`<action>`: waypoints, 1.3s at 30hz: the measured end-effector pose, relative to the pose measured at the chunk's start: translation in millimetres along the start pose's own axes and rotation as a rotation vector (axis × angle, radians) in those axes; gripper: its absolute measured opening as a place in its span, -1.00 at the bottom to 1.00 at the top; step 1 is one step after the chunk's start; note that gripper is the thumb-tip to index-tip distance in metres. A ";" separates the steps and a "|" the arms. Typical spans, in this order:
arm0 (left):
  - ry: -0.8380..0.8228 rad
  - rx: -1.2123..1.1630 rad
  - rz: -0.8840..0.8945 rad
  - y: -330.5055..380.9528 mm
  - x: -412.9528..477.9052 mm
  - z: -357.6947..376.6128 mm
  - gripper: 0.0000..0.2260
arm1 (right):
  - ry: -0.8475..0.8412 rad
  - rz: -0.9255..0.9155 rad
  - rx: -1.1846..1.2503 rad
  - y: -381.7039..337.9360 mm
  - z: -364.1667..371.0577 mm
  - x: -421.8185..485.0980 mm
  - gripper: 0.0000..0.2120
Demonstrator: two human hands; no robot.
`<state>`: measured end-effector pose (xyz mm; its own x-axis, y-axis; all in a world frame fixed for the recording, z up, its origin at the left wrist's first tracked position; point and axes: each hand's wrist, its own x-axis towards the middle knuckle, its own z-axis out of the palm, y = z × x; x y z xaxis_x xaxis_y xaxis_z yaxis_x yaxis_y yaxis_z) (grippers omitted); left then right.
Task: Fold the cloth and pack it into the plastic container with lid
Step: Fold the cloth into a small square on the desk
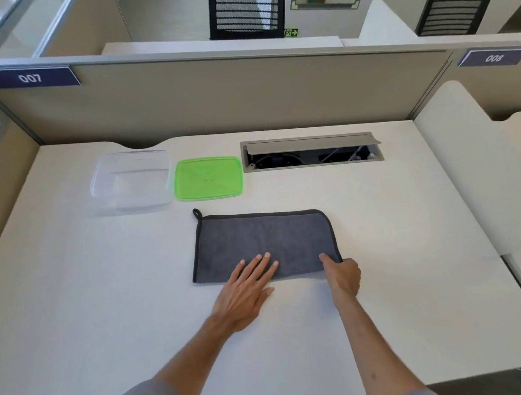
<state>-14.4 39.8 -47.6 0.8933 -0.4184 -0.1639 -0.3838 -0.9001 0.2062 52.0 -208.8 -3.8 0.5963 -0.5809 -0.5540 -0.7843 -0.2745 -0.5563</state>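
A grey cloth point(264, 239) with dark edging and a small hanging loop lies folded into a rectangle on the white desk point(105, 303). My left hand point(245, 292) rests flat on its near edge with fingers spread. My right hand point(342, 276) pinches the cloth's near right corner. A clear plastic container point(130, 182) stands open at the back left. Its green lid point(208, 178) lies flat just to the right of it, apart from the container.
An open cable hatch point(311, 151) is set into the desk at the back right. A beige partition point(214, 98) runs along the desk's far edge. A lower side divider point(470, 181) borders the right side.
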 end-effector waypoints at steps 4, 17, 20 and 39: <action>-0.062 0.004 0.043 1.3 -4.3 1.9 -0.39 | -0.022 -0.106 0.237 -12.3 2.1 -20.6 -0.75; 0.311 -1.625 -0.665 -55.8 33.4 -111.0 -0.35 | -0.031 -1.118 -0.191 -46.8 90.0 -125.9 -0.70; 0.264 -1.520 -0.771 -80.9 32.2 -115.9 -0.55 | -0.079 -1.274 -0.368 -32.7 114.1 -131.5 -0.61; 0.290 -0.954 -0.882 -110.6 14.4 -74.0 -0.56 | -0.150 -1.253 -0.860 26.2 126.4 -91.9 -0.31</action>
<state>58.2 142.3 -1.4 0.8196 0.4047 -0.4055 0.5520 -0.3683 0.7481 -1.7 -65.7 -45.8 0.9007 0.4229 -0.1001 0.3959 -0.8934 -0.2122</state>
